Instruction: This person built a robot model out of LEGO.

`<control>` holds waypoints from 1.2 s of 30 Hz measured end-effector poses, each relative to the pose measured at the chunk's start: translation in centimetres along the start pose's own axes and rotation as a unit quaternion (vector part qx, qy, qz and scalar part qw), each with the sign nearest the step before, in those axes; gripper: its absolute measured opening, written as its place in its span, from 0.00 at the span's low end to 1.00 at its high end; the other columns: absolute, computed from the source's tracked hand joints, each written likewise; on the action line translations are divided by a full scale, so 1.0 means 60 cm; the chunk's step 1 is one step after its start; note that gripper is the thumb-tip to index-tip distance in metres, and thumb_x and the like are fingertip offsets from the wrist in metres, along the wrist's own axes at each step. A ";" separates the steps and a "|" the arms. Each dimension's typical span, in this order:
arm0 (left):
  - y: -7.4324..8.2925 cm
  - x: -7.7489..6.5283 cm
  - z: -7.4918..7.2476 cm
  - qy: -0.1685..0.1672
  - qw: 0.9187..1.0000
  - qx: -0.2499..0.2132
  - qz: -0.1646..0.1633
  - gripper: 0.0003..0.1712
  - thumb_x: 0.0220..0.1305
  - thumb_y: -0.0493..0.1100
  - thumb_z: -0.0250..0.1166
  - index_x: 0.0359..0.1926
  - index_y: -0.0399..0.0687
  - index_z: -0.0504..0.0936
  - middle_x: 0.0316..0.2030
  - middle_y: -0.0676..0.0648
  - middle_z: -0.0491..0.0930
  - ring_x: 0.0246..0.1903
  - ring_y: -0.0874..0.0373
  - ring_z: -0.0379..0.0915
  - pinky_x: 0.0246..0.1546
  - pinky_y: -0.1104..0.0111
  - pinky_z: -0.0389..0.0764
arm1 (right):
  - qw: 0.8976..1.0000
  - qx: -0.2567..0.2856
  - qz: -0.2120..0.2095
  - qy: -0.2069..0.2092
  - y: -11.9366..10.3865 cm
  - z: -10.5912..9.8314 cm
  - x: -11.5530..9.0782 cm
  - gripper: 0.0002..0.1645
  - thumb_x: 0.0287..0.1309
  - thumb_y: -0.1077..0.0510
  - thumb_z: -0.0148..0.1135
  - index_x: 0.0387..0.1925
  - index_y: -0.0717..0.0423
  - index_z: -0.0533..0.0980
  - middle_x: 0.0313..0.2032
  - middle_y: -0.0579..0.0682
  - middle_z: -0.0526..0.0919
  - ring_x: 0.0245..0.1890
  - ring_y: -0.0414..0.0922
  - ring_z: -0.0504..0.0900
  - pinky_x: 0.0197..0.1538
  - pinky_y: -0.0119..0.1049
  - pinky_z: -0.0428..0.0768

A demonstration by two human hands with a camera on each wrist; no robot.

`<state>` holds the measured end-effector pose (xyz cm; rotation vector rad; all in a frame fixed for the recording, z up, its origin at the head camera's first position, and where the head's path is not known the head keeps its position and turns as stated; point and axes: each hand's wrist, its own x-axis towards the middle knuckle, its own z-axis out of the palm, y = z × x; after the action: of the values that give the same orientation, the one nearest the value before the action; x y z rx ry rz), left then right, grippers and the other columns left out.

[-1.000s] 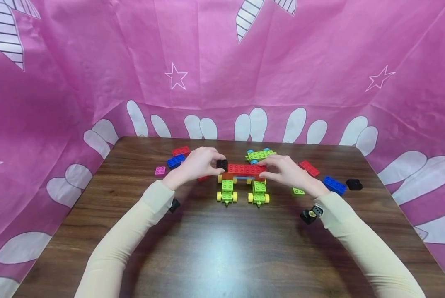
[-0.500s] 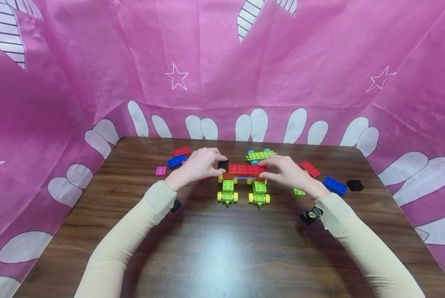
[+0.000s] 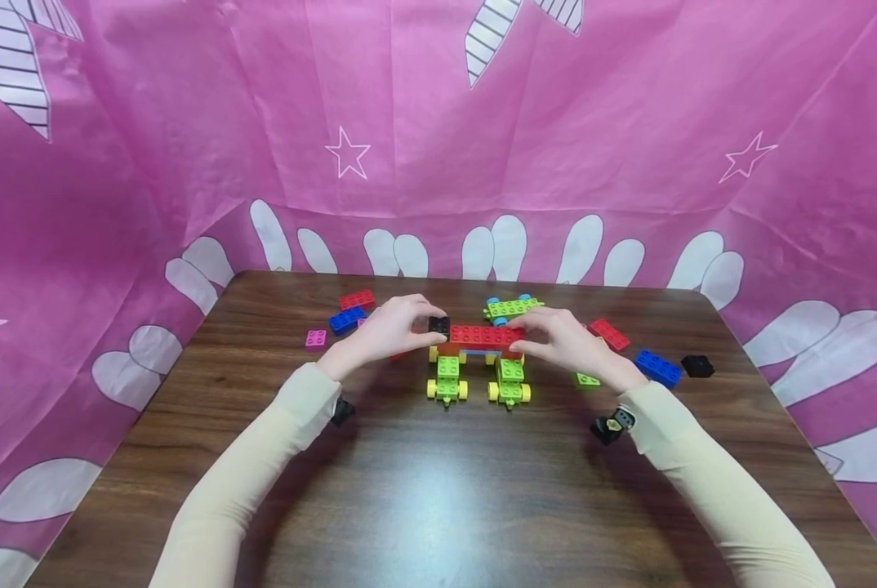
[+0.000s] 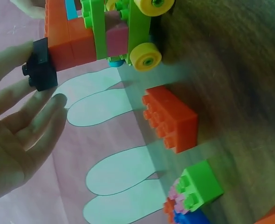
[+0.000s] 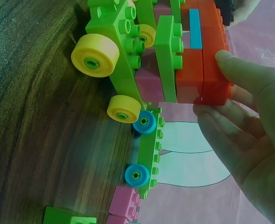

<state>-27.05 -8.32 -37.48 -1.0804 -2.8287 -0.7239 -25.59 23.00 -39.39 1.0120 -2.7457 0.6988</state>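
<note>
Toy building bricks form a bridge-like model on the table. Its two green wheeled bases (image 3: 447,385) with yellow wheels stand side by side. Across their top runs a long red brick (image 3: 486,334), with more red and a blue brick (image 5: 195,29) beneath it. My left hand (image 3: 394,328) pinches a black brick (image 4: 43,65) at the left end of the red one, thumb and fingers on opposite sides. At the other end, my right hand (image 3: 565,341) grips the red brick between thumb and fingers. In the left wrist view, the black brick sits against the red end, studs facing outward.
Behind the model stands a green wheeled base (image 3: 512,307) with blue wheels. Loose red, blue and pink bricks (image 3: 316,337) lie to the left. Red, green, blue (image 3: 657,367) and black bricks (image 3: 698,366) lie to the right on the wooden table (image 3: 438,490).
</note>
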 end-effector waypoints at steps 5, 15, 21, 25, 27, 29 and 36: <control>-0.006 -0.005 0.006 0.024 0.999 -0.038 0.000 0.18 0.63 0.50 0.69 0.51 0.47 0.85 0.40 0.49 0.85 0.37 0.58 0.77 0.40 0.66 0.79 | 1.000 -0.002 -0.002 0.003 -0.001 0.000 0.000 0.23 0.54 0.51 0.73 0.51 0.53 0.83 0.46 0.51 0.87 0.44 0.44 0.84 0.47 0.44 0.84; -0.003 0.002 0.003 0.025 0.999 -0.022 0.008 0.17 0.60 0.49 0.71 0.48 0.47 0.86 0.38 0.49 0.85 0.35 0.59 0.78 0.38 0.65 0.80 | 1.000 0.003 0.004 0.000 0.003 -0.007 -0.006 0.22 0.55 0.51 0.73 0.50 0.54 0.83 0.46 0.51 0.88 0.48 0.47 0.85 0.51 0.47 0.84; -0.001 0.008 0.001 0.018 1.000 -0.017 0.016 0.17 0.61 0.49 0.71 0.48 0.47 0.86 0.37 0.48 0.85 0.34 0.59 0.78 0.37 0.66 0.80 | 1.000 0.013 0.026 -0.002 0.007 -0.011 -0.012 0.22 0.55 0.51 0.73 0.51 0.54 0.83 0.47 0.51 0.88 0.49 0.48 0.85 0.52 0.48 0.84; 0.002 0.006 -0.001 0.017 1.000 -0.009 0.011 0.17 0.61 0.49 0.70 0.49 0.46 0.87 0.39 0.48 0.85 0.35 0.58 0.78 0.37 0.66 0.80 | 1.000 0.010 0.016 0.013 0.005 -0.008 -0.010 0.21 0.54 0.53 0.74 0.49 0.56 0.84 0.45 0.52 0.88 0.47 0.48 0.85 0.49 0.47 0.85; 0.003 0.004 0.000 0.018 1.000 -0.007 0.006 0.18 0.62 0.49 0.70 0.49 0.46 0.87 0.39 0.48 0.85 0.35 0.58 0.78 0.36 0.66 0.79 | 1.000 0.010 0.011 0.019 0.003 -0.007 -0.009 0.21 0.53 0.53 0.74 0.48 0.58 0.84 0.44 0.53 0.88 0.46 0.48 0.86 0.49 0.47 0.85; 0.004 0.002 0.001 0.019 1.000 -0.004 -0.001 0.18 0.62 0.49 0.70 0.50 0.47 0.87 0.40 0.48 0.85 0.35 0.58 0.77 0.36 0.66 0.79 | 1.000 0.012 0.011 0.021 0.001 -0.006 -0.009 0.21 0.53 0.54 0.74 0.48 0.58 0.84 0.43 0.53 0.88 0.45 0.48 0.86 0.48 0.47 0.85; 0.004 -0.007 0.005 0.024 1.000 -0.003 -0.005 0.21 0.63 0.51 0.69 0.53 0.47 0.85 0.45 0.47 0.85 0.42 0.55 0.80 0.43 0.62 0.83 | 1.000 0.010 0.026 0.013 -0.001 -0.005 -0.009 0.22 0.53 0.52 0.74 0.49 0.57 0.83 0.45 0.52 0.88 0.46 0.47 0.85 0.50 0.46 0.85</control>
<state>-26.53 -8.25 -37.74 -1.0358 -2.7962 -0.7481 -25.14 23.43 -39.29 0.9307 -2.7575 0.7432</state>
